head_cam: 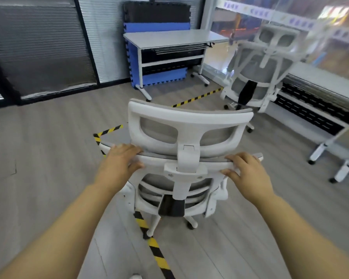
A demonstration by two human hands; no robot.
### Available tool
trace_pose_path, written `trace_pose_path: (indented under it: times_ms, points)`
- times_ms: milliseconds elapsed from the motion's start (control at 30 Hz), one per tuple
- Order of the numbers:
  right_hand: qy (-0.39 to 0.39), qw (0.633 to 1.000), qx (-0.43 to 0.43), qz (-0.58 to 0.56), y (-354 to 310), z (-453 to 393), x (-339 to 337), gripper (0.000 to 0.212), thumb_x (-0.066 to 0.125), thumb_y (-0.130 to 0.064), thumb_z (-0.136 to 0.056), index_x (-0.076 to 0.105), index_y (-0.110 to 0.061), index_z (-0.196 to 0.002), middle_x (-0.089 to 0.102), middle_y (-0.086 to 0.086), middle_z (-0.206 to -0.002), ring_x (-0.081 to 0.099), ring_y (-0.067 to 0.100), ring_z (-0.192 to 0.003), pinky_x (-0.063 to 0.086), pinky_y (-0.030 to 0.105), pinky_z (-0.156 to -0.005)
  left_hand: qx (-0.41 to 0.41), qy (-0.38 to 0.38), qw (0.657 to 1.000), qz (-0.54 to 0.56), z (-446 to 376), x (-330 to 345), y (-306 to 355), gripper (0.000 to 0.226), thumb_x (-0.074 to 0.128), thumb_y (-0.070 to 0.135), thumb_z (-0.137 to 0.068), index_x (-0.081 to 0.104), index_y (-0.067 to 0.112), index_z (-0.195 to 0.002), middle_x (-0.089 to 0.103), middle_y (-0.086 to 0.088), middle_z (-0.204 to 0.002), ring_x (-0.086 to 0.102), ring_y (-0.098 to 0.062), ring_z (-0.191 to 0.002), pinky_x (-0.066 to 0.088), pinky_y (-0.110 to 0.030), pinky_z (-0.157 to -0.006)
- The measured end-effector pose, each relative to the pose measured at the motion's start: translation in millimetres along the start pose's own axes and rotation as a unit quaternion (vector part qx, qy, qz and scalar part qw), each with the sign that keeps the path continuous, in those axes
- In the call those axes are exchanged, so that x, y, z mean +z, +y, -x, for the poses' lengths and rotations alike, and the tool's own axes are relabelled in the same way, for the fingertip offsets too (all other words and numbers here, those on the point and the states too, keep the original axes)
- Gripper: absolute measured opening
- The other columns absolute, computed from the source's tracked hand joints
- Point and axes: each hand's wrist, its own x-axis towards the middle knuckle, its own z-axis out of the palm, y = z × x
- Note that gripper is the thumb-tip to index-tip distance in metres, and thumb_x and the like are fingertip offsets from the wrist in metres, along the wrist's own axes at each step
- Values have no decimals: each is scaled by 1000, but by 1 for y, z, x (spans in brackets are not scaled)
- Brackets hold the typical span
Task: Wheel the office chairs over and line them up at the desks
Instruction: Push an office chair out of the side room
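Observation:
A white office chair (186,135) with grey mesh stands right in front of me, its back towards me. My left hand (120,160) grips the left end of the backrest's top edge, fingers over the top and thumb under. My right hand (245,170) grips the right end of the same edge. A second white chair (264,65) stands at the back right, facing a long white desk (318,81) along the glass wall. Another white desk (173,37) on castors stands at the far wall.
Black-and-yellow hazard tape (149,240) runs across the grey wood floor under the near chair. Blue and black foam mats (159,23) lean against the wall behind the far desk. Open floor lies to the left, bounded by dark-framed blinds.

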Motion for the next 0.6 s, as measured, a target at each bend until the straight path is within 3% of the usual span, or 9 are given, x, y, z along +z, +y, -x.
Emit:
trace_pose_path:
  times_ms: [233, 367, 600]
  points:
    - [46, 993, 105, 13, 52, 26, -25, 41, 62, -41, -83, 59, -22, -120, 54, -1, -111, 45, 26, -106, 43, 34, -77, 99, -47, 993, 33, -63, 40, 51, 38, 60, 33, -87, 59, 15, -120, 56, -2, -128, 42, -21, -120, 23, -37, -108]
    - [65, 984, 165, 29, 75, 38, -34, 41, 62, -41, -83, 60, -22, -119, 54, -1, -111, 44, 26, -105, 42, 33, -78, 152, -81, 984, 54, -101, 63, 75, 41, 59, 38, -87, 60, 14, -120, 56, -4, -128, 44, -24, -120, 23, -39, -110]
    - [99, 964, 242, 55, 117, 42, -48, 39, 64, -40, -81, 63, -23, -115, 56, 1, -104, 47, 31, -100, 38, 31, -70, 219, -121, 965, 81, -169, 106, 129, 38, 65, 28, -84, 61, 12, -118, 58, -5, -124, 45, -24, -115, 28, -38, -104]
